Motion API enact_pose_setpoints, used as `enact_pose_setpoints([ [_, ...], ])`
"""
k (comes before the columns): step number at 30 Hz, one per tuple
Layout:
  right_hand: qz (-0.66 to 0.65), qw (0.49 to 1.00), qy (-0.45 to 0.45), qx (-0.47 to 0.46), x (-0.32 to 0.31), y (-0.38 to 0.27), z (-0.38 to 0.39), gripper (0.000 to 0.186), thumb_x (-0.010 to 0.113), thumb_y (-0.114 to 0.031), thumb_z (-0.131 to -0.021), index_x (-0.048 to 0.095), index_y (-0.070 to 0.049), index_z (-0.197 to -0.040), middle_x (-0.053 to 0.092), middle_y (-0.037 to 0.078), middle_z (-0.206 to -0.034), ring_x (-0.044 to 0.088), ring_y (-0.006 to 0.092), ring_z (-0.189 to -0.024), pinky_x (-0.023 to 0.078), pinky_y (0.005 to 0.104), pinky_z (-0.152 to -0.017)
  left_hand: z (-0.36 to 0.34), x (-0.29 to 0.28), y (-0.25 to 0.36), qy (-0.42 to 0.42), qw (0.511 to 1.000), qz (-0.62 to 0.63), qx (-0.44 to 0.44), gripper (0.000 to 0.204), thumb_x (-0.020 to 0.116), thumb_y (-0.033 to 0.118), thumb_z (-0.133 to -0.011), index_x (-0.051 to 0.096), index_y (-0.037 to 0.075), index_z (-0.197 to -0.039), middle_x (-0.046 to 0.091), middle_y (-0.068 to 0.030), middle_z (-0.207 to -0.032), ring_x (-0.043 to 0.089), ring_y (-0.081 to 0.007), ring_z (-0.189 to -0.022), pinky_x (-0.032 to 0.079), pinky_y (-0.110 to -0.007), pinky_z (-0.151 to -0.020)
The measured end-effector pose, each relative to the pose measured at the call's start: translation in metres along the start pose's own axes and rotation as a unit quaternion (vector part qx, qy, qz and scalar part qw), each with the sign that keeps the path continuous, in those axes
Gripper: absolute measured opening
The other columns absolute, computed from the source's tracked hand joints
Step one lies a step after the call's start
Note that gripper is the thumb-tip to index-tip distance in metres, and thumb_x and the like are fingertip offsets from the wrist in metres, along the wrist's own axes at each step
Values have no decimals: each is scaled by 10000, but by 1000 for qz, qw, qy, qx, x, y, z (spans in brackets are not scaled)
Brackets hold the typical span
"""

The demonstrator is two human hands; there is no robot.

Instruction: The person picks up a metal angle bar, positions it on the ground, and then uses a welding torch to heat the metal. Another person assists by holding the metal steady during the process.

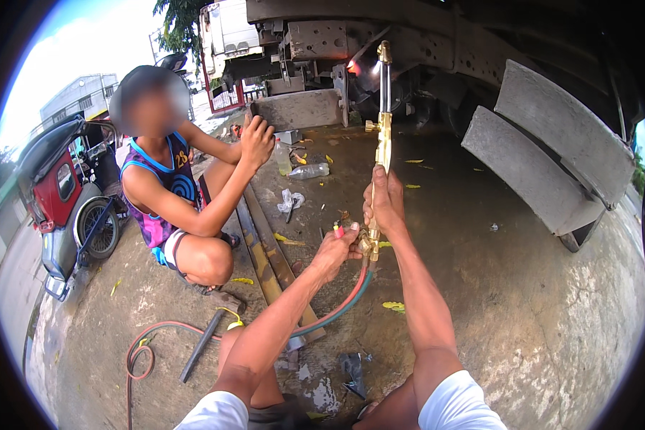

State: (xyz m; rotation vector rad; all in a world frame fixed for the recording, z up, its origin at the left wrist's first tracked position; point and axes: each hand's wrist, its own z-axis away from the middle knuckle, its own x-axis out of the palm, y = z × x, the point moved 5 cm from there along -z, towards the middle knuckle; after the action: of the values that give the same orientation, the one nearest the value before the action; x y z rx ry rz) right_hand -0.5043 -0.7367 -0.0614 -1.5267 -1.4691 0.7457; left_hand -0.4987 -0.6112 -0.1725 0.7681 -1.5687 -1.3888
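Note:
A long brass cutting torch (383, 129) points up toward the underside of a truck frame (351, 36), and a bright flame glows at its tip. My right hand (384, 204) grips the torch body in the middle. At the lower end of the torch, my left hand (338, 249) pinches the valve where the red and green hoses (337, 308) join. A squatting person in a purple sleeveless shirt (166, 208) is on the left, one hand (256, 140) resting against a grey steel block (301, 109) under the frame.
Rusty steel bars (265, 251) lie on the wet concrete between us. A dark rod (202, 345) and a looped red hose (142, 355) are at lower left. A plastic bottle (308, 170) lies near the block. Grey mudguards (552, 154) hang at right. A red tricycle (64, 201) stands far left.

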Motion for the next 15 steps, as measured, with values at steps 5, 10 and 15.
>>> enact_pose_setpoints([
  [5,-129,991,-39,9,-11,7,-1,621,444,-735,-954,423,-114,-964,431,14,-602,426,91,-374,395,267,-324,12,7,10,11,1000,7,16,360,637,361,-1019,688,14,-938,660,-42,-798,613,-113,-701,538,-274,-672],
  [10,-139,989,-52,1,-6,3,-7,742,356,-864,-877,397,-129,-967,415,15,-599,402,90,-360,388,256,-318,9,-1,19,8,1000,-14,16,302,678,292,-999,695,6,-903,662,-49,-766,623,-137,-676,541,-294,-668],
  [15,-142,988,-58,6,-2,13,-11,771,336,-904,-844,384,-146,-976,400,4,-595,392,92,-359,383,251,-319,14,-3,26,19,999,-30,28,322,683,298,-995,709,-5,-889,673,-61,-789,623,-132,-701,538,-302,-694],
])
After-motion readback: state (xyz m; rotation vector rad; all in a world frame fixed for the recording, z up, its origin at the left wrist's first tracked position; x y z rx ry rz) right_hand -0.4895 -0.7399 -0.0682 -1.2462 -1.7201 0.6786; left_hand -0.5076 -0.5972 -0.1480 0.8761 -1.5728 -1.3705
